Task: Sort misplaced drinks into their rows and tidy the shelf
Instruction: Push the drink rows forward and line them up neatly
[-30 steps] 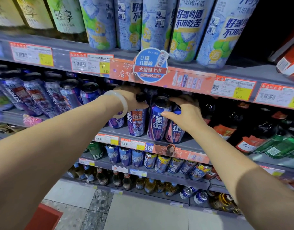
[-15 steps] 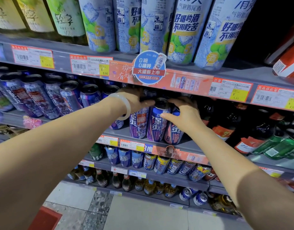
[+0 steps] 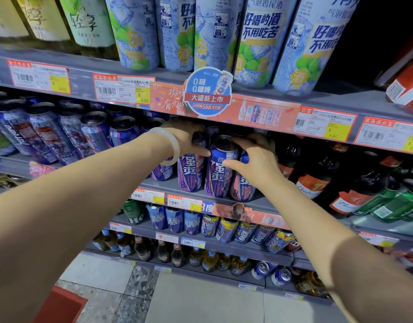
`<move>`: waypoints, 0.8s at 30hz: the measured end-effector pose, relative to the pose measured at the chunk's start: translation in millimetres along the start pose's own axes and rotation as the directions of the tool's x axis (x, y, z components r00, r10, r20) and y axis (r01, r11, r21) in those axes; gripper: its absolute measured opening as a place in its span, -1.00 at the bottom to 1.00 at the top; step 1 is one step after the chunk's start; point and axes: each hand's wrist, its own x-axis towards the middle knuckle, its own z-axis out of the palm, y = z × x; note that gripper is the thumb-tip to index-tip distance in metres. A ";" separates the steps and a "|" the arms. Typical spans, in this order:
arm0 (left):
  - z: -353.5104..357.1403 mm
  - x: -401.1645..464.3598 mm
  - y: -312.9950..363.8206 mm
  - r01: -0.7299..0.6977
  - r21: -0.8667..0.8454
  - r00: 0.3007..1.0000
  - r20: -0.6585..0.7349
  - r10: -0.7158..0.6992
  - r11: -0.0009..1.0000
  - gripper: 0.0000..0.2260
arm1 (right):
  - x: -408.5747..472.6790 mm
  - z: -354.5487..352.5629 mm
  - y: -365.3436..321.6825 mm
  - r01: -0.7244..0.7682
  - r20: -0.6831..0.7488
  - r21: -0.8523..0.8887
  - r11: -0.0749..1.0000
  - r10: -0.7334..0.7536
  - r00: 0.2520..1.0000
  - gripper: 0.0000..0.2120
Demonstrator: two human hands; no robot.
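**Both hands working the blue-can row**

The right hand (image 3: pixel 256 157) is gripping a tall blue can (image 3: pixel 220 169) on the second shelf (image 3: pixel 196 191), thumb across its front. The left hand (image 3: pixel 188 138) is closing around the neighbouring purple can (image 3: pixel 190 173). Brown beer bottles (image 3: pixel 317 180) are standing just right.

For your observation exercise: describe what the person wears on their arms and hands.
Both forearms are bare, with no sleeves in view. The left wrist carries a smooth, pale, translucent bangle. The left hand and right hand wear no gloves; no rings can be made out.
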 end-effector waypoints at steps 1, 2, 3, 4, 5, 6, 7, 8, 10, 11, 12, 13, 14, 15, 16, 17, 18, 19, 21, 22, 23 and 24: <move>1.2 0.3 0.7 0.002 0.008 1.000 0.002 -0.002 1.000 -0.45 | 0.3 0.9 0.4 0.003 -0.004 -0.006 1.000 -0.003 1.000 -0.45; 2.1 1.1 1.2 0.003 0.013 1.000 -0.003 -0.003 1.000 -0.46 | 0.4 1.5 0.6 0.005 -0.009 -0.015 1.000 -0.006 1.000 -0.45; 2.7 1.3 1.0 0.004 0.015 1.000 -0.006 -0.004 1.000 -0.46 | 0.6 2.1 1.1 0.005 -0.012 -0.023 1.000 -0.005 1.000 -0.45; 2.9 0.4 0.9 0.004 0.006 1.000 -0.004 -0.004 1.000 -0.45 | 0.7 2.7 1.3 0.004 -0.013 -0.030 1.000 -0.004 1.000 -0.45; 3.1 -0.9 0.6 -0.002 -0.020 1.000 0.003 0.002 1.000 -0.43 | 0.5 3.1 1.4 0.003 -0.015 -0.034 0.999 -0.003 1.000 -0.45; 3.4 -2.3 0.6 -0.019 -0.057 1.000 0.014 0.020 0.998 -0.39 | 0.6 3.5 1.4 0.001 -0.017 -0.033 0.999 -0.002 1.000 -0.45; 3.5 -3.9 1.2 -0.037 -0.091 0.999 0.035 0.041 0.995 -0.34 | 0.2 3.6 1.4 -0.001 -0.017 -0.030 1.000 0.001 1.000 -0.45; 3.4 -5.6 2.8 -0.047 -0.106 0.996 0.065 0.054 0.993 -0.30 | -0.2 3.5 1.2 -0.005 -0.017 -0.027 1.000 0.005 1.000 -0.45; 5.0 -5.9 7.1 -0.037 -0.084 0.993 0.107 0.046 0.996 -0.30 | -1.3 4.4 1.1 -0.014 -0.012 -0.022 1.000 0.014 1.000 -0.45; 6.4 -4.3 8.5 -0.036 -0.056 0.994 0.102 0.041 0.998 -0.36 | -1.8 5.1 1.0 -0.020 -0.009 -0.023 1.000 0.020 1.000 -0.45; 6.8 -3.2 9.8 -0.035 -0.033 0.995 0.090 0.038 0.999 -0.41 | -2.2 5.9 0.5 -0.024 -0.005 -0.027 0.999 0.023 1.000 -0.46; 6.5 -2.7 10.2 -0.033 -0.035 0.996 0.083 0.035 0.999 -0.44 | -2.8 6.4 -0.1 -0.023 -0.002 -0.036 0.999 0.023 1.000 -0.45; 5.5 -3.0 10.1 -0.033 -0.061 0.996 0.081 0.038 0.998 -0.42 | -3.5 6.5 -0.6 -0.018 -0.001 -0.051 0.999 0.018 1.000 -0.43; 4.1 -3.7 8.7 -0.040 -0.102 0.996 0.075 0.048 0.994 -0.37 | -4.5 5.7 -0.4 -0.011 -0.008 -0.068 0.998 0.010 1.000 -0.38; 2.1 -4.8 6.5 -0.054 -0.140 0.997 0.056 0.062 0.989 -0.31 | -5.6 3.7 0.2 -0.012 -0.023 -0.076 0.997 0.010 1.000 -0.30; 0.1 -6.2 3.9 -0.072 -0.167 0.997 0.027 0.078 0.983 -0.27 | -7.0 0.6 1.6 -0.024 -0.043 -0.068 0.997 0.021 0.999 -0.21; -1.6 -7.9 1.0 -0.087 -0.182 0.996 0.007 0.089 0.979 -0.25 | -8.0 -2.2 3.8 -0.049 -0.063 -0.051 0.997 0.046 0.997 -0.14; -2.1 -9.7 -2.0 -0.087 -0.190 0.996 0.009 0.090 0.978 -0.22 | -9.2 -4.2 5.9 -0.084 -0.079 -0.038 0.996 0.081 0.994 -0.11; -0.2 -14.1 -4.3 -0.049 -0.171 0.998 0.039 0.057 0.984 -0.16 | -12.9 -5.0 8.9 -0.169 -0.114 -0.015 0.986 0.166 0.979 -0.06; 2.4 -16.5 -2.7 -0.023 -0.137 0.999 0.028 0.028 0.990 -0.13 | -14.6 -2.8 9.8 -0.201 -0.129 0.009 0.980 0.200 0.971 -0.02; 6.1 -18.6 1.0 0.003 -0.090 1.000 -0.007 -0.004 0.996 -0.11 | -16.6 0.6 10.4 -0.219 -0.132 0.034 0.975 0.222 0.966 0.01; 10.1 -20.4 7.1 0.025 -0.039 0.998 -0.056 -0.027 0.999 -0.09 | -18.2 5.0 10.9 -0.228 -0.128 0.050 0.972 0.233 0.964 0.01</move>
